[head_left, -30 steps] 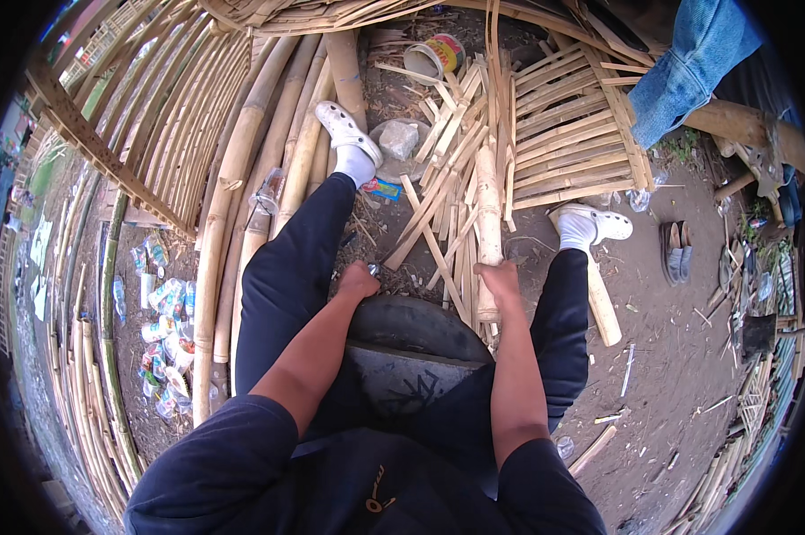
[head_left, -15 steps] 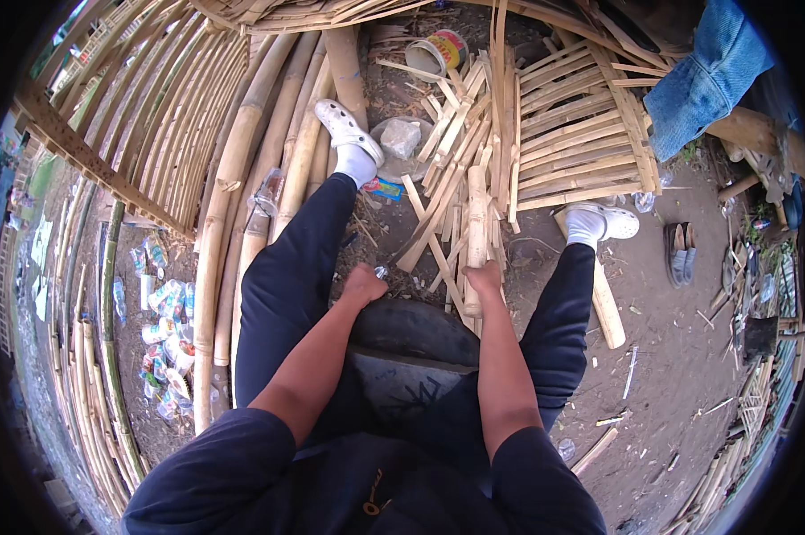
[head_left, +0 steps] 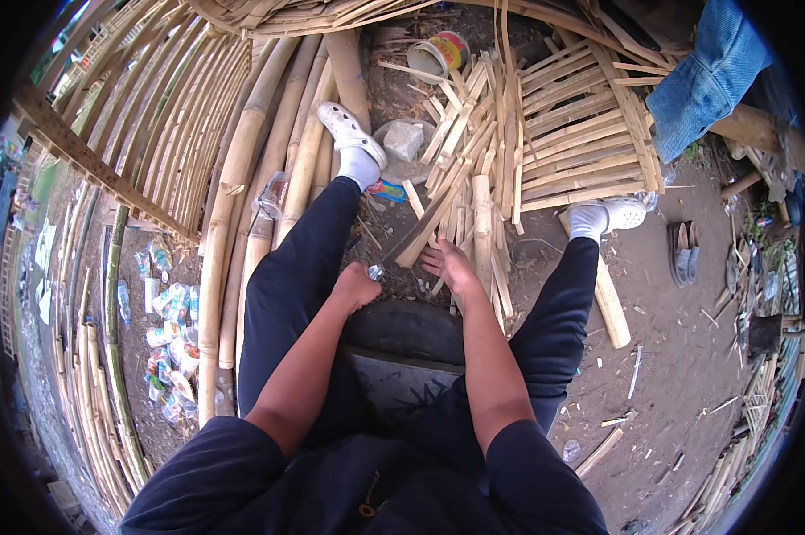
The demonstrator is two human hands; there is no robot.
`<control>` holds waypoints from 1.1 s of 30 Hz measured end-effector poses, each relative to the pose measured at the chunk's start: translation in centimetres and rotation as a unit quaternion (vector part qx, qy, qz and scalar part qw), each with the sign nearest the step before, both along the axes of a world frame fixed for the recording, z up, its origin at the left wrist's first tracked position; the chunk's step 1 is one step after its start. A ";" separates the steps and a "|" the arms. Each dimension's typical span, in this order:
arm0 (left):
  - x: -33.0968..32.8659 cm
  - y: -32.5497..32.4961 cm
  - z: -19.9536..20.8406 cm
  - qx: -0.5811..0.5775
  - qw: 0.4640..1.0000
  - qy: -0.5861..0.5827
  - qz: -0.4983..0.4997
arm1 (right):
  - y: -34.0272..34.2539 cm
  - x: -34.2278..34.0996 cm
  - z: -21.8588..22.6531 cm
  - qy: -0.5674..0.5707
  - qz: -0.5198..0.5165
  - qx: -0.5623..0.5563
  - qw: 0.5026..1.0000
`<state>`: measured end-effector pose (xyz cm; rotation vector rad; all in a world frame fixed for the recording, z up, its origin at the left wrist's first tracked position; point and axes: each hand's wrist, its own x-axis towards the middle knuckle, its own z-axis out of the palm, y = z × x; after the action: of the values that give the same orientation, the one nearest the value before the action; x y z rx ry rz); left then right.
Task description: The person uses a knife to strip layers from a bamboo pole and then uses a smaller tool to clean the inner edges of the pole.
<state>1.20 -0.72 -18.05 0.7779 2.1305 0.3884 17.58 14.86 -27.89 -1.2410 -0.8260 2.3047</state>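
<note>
My left hand (head_left: 356,287) is closed round the handle of a long-bladed knife (head_left: 418,234). A shiny collar shows at the fist, and the dark blade slants up and right toward the bamboo strips. My right hand (head_left: 451,270) is open, fingers spread, beside the heap of split bamboo strips (head_left: 456,134) and holding nothing. Just right of it a thick round bamboo piece (head_left: 482,218) lies lengthwise on the strips. Between my legs, close to my body, sits a dark rounded block or seat (head_left: 411,332), partly hidden by my forearms.
Long bamboo poles (head_left: 233,187) run along my left leg, beside a slatted bamboo frame (head_left: 153,134). A slatted bamboo panel (head_left: 585,134) lies ahead right. A bucket (head_left: 438,55) and a pale stone (head_left: 403,141) lie ahead. Dark shoes (head_left: 683,254) stand right; plastic litter (head_left: 175,339) lies left.
My right hand has let go of the thick bamboo piece, opened and moved left and up. The left hand has shifted slightly, still gripping the knife.
</note>
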 end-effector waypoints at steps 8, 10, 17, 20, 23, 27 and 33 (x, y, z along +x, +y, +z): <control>-0.1 -1.1 1.2 0.041 0.993 -0.098 0.057 | -1.4 -2.4 1.3 -0.008 0.014 0.154 0.988; -0.9 -1.7 1.4 0.054 0.984 -0.142 0.087 | -1.4 -2.3 2.6 -0.039 -0.008 0.148 0.988; -0.6 -0.7 5.3 0.163 0.935 -0.274 0.153 | -0.3 1.6 5.4 -0.065 0.017 0.125 0.990; 0.4 -0.2 3.4 0.180 0.924 -0.284 0.182 | -1.5 1.2 8.2 -0.029 0.035 0.131 0.990; 1.3 0.2 2.9 0.177 0.920 -0.306 0.168 | -2.8 1.3 8.9 -0.004 0.041 0.136 0.990; 2.8 0.5 2.4 0.185 0.916 -0.324 0.149 | -4.3 2.3 9.5 -0.016 0.037 0.141 0.989; 4.0 0.4 2.1 0.196 0.907 -0.343 0.146 | -5.9 3.2 10.6 -0.037 0.066 0.164 0.984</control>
<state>5.17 -0.36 -15.96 0.4292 1.5018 1.1034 20.80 9.00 -17.30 -1.1599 -1.2886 2.1165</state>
